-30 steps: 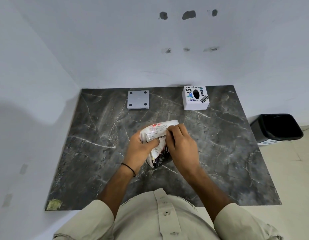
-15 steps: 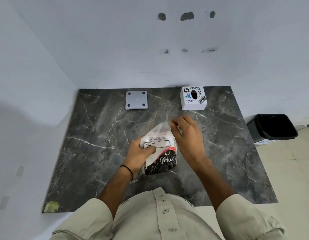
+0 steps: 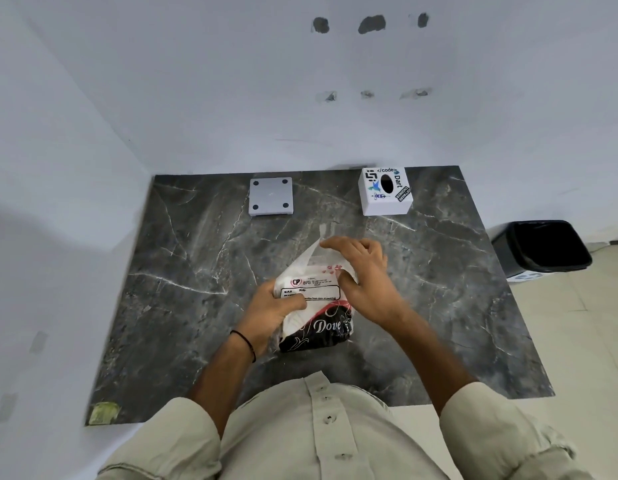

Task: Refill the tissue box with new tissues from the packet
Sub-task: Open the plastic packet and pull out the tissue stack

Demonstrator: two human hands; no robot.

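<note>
A plastic tissue packet (image 3: 316,308), white on top and black with "Dove" lettering below, lies on the dark marble table (image 3: 196,271) near its middle. My left hand (image 3: 276,311) grips the packet's left side. My right hand (image 3: 361,268) pinches a torn strip of the packet's clear wrapper and holds it lifted at the packet's far end. The white cube tissue box (image 3: 385,192), covered in stickers with a dark oval slot on top, stands at the table's back right, well away from both hands.
A flat grey square plate (image 3: 271,196) with corner dots lies at the back left of the table. A black bin (image 3: 543,247) stands on the floor to the right. Walls close off the left and back. A greenish patch (image 3: 103,412) marks the table's near-left corner.
The packet turned from tilted to lying flat with its label up. My right hand moved away from me, pulling the wrapper flap up and open.
</note>
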